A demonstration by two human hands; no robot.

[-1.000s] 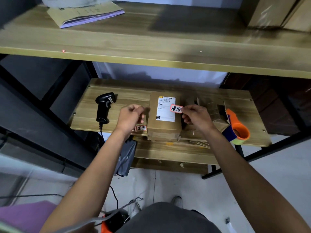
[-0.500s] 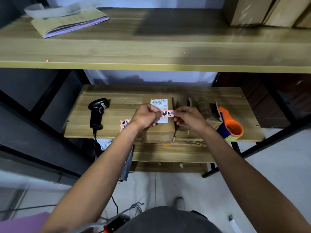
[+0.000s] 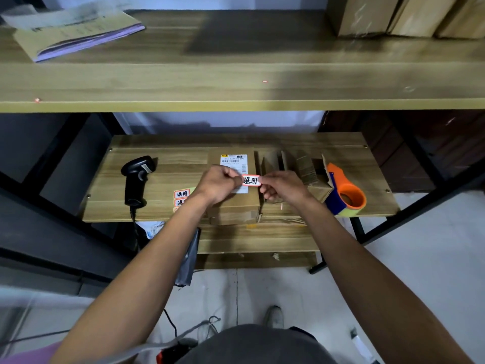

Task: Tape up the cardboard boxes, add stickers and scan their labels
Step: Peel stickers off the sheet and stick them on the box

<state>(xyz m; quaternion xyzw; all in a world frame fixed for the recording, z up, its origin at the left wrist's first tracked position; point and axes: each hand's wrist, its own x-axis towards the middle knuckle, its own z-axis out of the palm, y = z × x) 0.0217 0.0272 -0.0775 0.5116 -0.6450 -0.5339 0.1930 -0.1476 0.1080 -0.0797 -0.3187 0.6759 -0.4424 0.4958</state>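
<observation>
While the head view looks down past both forearms, a red-bordered sticker (image 3: 251, 180) is held level, its long axis running left to right and its black characters upright toward the viewer. It sits above the cardboard box (image 3: 237, 206), over the lower right part of the white shipping label (image 3: 233, 161). The box lies on the tabletop (image 3: 168, 169), its long axis running near to far. The left hand (image 3: 219, 183), fingers curled, pinches the sticker's left end; the right hand (image 3: 280, 186), likewise curled, pinches the right end. Whether the sticker touches the label cannot be told.

To the left of the box lie a strip of similar stickers (image 3: 181, 197), partly hidden by the left wrist, and farther left a black barcode scanner (image 3: 136, 179). To the right stand open cardboard pieces (image 3: 301, 166) and an orange tape dispenser (image 3: 346, 197) at the near right edge. An upper shelf (image 3: 236, 82) carries a paper pad (image 3: 78, 35) at far left and cartons (image 3: 393, 14) at far right.
</observation>
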